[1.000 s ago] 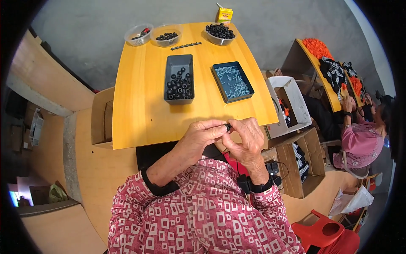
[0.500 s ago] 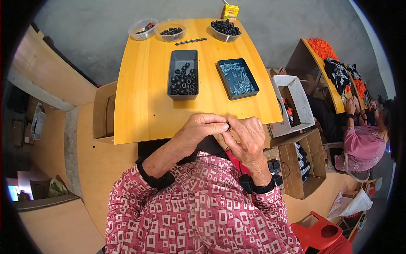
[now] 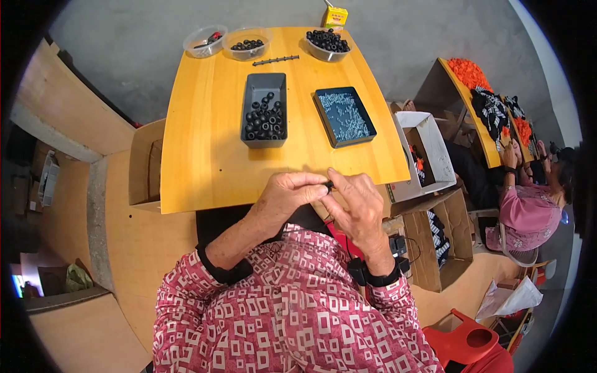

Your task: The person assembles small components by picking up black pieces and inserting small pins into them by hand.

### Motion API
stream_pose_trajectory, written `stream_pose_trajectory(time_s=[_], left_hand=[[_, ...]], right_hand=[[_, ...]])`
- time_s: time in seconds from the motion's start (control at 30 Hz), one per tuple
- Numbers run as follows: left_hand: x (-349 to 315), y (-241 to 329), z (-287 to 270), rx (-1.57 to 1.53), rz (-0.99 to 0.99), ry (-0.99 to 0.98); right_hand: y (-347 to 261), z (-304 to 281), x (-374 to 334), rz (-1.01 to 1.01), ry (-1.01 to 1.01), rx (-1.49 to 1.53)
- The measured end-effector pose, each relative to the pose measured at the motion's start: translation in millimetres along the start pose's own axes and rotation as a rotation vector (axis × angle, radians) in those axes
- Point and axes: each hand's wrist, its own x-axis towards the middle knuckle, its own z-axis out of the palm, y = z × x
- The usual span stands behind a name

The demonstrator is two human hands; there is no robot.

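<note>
Over the near edge of the table, my two hands meet around a small black bead-like piece (image 3: 329, 186). My left hand (image 3: 287, 196) pinches it between thumb and fingertips. From the other side, my right hand (image 3: 358, 205) closes on the same piece, its index finger raised a little above it. Fingers cover most of the piece. Beyond my hands stands a dark grey bin (image 3: 247, 102) partly filled with black bead-like pieces (image 3: 266, 121). A dark shallow tray (image 3: 367, 138) to its right holds many tiny pale blue bits (image 3: 345, 115).
At the table's far edge are clear bowls with black pieces (image 3: 328, 40), a tub (image 3: 205, 42) with something red and black, a knobbed black rod (image 3: 275, 60) and a yellow carton (image 3: 336, 17). Cardboard boxes (image 3: 460, 242) flank the table. Another person (image 3: 528, 211) works at the right.
My right index finger has lifted slightly, so more of the black piece shows. The whole view has shifted a little; both hands stay together around the piece.
</note>
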Motion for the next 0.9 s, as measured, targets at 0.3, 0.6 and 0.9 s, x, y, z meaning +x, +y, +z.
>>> stream_pose_trajectory(time_s=[0.3, 0.6, 0.9], left_hand=[[-6.2, 11.8, -2.7, 0.185, 0.007, -0.063], [-12.4, 8.6, -1.3, 0.177, 0.002, -0.023], [-11.3, 4.7, 6.4, 0.102, 0.02, 0.01]], right_hand=[[-2.6, -6.3, 4.7, -0.096, -0.034, -0.083], [-9.6, -4.5, 4.4, -0.124, -0.05, -0.15], [-12.4, -0.3, 1.0, -0.105, 0.001, -0.237]])
